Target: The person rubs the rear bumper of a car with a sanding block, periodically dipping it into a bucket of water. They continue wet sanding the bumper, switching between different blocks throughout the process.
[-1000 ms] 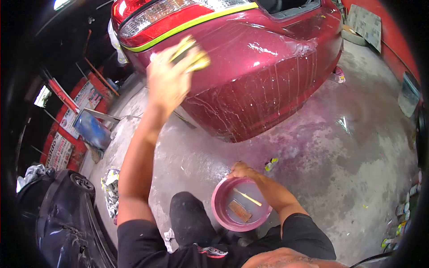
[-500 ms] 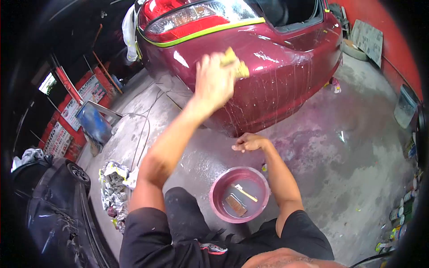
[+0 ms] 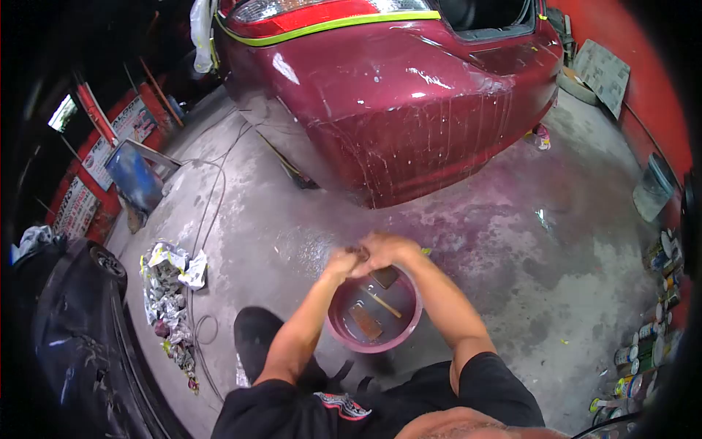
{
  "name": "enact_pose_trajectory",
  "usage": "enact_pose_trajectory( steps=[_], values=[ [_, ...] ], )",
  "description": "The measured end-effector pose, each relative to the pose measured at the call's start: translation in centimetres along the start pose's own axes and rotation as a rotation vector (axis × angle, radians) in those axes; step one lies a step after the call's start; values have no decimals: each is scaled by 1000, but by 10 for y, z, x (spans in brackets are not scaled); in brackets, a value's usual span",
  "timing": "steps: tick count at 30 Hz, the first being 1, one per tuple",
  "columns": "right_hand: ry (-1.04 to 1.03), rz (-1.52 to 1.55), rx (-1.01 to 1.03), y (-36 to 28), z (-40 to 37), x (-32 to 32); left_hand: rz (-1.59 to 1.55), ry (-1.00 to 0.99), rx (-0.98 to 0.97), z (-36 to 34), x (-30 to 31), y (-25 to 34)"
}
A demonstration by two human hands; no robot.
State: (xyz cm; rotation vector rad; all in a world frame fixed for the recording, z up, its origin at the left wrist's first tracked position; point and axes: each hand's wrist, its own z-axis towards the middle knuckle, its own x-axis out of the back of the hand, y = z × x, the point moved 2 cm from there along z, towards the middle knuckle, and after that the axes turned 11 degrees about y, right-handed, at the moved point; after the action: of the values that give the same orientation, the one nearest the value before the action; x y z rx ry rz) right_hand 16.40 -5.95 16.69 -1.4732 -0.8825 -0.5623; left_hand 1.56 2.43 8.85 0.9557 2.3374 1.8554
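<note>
Above the back rim of a pink basin (image 3: 411,327), my left hand (image 3: 342,265) and my right hand (image 3: 387,252) are together, blurred by motion. The left fingers are closed against the right hand; what they hold, if anything, is hidden. Just under my right hand is a dark brown block (image 3: 385,276); whether it is held cannot be made out. In the basin's water lie a thin yellowish stick (image 3: 382,301) and a reddish-brown block (image 3: 365,323). Beyond my hands, the maroon car bumper (image 3: 409,139) is wet with drips, and yellow-green tape (image 3: 329,27) edges its lamp.
Crumpled paper (image 3: 167,285) and a hose (image 3: 208,329) lie on the floor at left, near a black car (image 3: 88,329). A blue container (image 3: 134,174) stands farther back. At right are a clear bucket (image 3: 652,192) and several cans (image 3: 645,329).
My left hand has come down from the bumper to my right hand above the basin. The yellow piece it held is no longer visible. A dark block now shows at the basin's back.
</note>
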Motion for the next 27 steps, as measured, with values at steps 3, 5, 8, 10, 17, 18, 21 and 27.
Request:
enact_pose_trajectory(
  steps=[3, 5, 8, 10, 17, 18, 21, 27],
  values=[
    [172, -10, 38, 18, 19, -51, 253, 98, -52, 28, -8, -41],
    [49, 12, -144, 31, 36, -79, 442, 108, 22, 46, -6, -65],
    [8, 121, 2, 40, 30, -93, 416, -348, -357, 3, 12, -16],
    [35, 211, 58, 40, 22, -83, 214, -493, -154, 7, 28, -20],
    [-155, 47, -416, 48, 6, -154, 520, -121, -626, 67, -3, -30],
    [-34, 95, -484, 63, 1, -197, 689, -218, -743, 71, -23, -46],
    [53, 46, -732, 19, -7, -208, 827, -417, -821, 75, -43, -60],
    [531, 172, -997, -8, -37, -171, 812, -517, -965, 78, -30, -44]
  ],
)
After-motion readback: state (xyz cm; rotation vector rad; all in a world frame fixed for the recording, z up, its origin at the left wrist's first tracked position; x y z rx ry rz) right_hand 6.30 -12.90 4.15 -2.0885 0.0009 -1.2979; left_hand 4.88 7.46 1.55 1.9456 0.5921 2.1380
